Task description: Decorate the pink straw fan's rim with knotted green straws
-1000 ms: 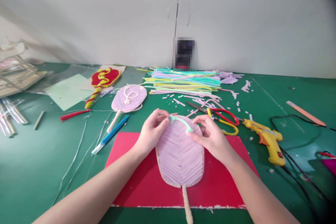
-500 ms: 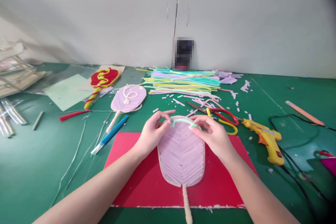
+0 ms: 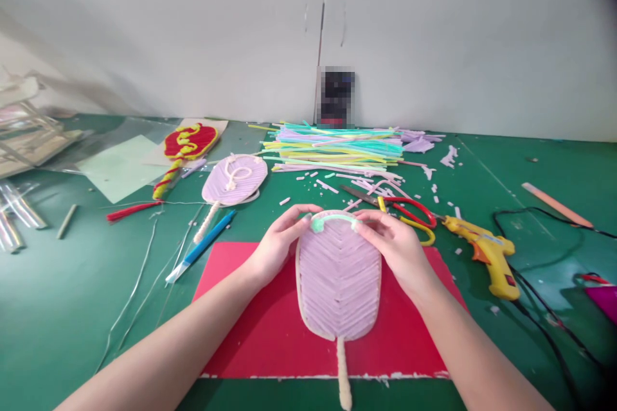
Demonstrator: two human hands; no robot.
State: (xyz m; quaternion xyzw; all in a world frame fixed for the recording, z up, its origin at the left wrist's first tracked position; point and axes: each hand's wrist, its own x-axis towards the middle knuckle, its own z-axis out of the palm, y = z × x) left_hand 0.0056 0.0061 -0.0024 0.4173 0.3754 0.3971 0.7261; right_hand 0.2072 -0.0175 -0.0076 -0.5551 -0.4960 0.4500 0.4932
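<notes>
A lilac hand fan (image 3: 340, 282) with a cream rim and a cream handle (image 3: 342, 372) lies in front of me, its handle toward me. Along its top edge arches a mint-green pipe cleaner (image 3: 335, 217), its left end curled. My left hand (image 3: 284, 237) pinches at the left end, thumb in front and fingers at the fan's rim. At the right end my right hand (image 3: 393, 237) does the same, its thumb on the green piece. The fingertips behind the rim are hidden.
Beneath the fan is a red board (image 3: 241, 327). Scissors (image 3: 409, 209) and a yellow glue gun (image 3: 484, 253) with its cable lie right. Behind is a pipe-cleaner pile (image 3: 337, 148). Leftward are a blue craft knife (image 3: 202, 247), another lilac fan (image 3: 241, 183) and a red-yellow fan (image 3: 202, 140).
The fan has shifted slightly right under the green pipe cleaner. My fingers have moved in closer to the rim, with both thumbs now pressing at the green piece's ends.
</notes>
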